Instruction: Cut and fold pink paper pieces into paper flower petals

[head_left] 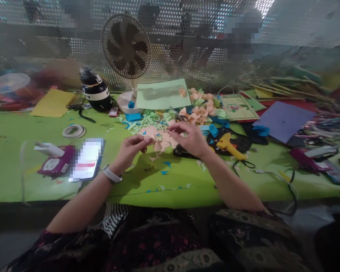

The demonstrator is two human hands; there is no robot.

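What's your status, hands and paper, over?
Left hand pinches pink paper. Right hand touches it. Scissors below right hand, glue gun beside.

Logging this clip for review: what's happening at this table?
A seated person works over a green table. Their left hand pinches a pink paper piece, and the right hand curls its fingers over the pink paper pile beside it; whether they grip anything is unclear. A yellow glue gun and paper flowers lie just beyond.
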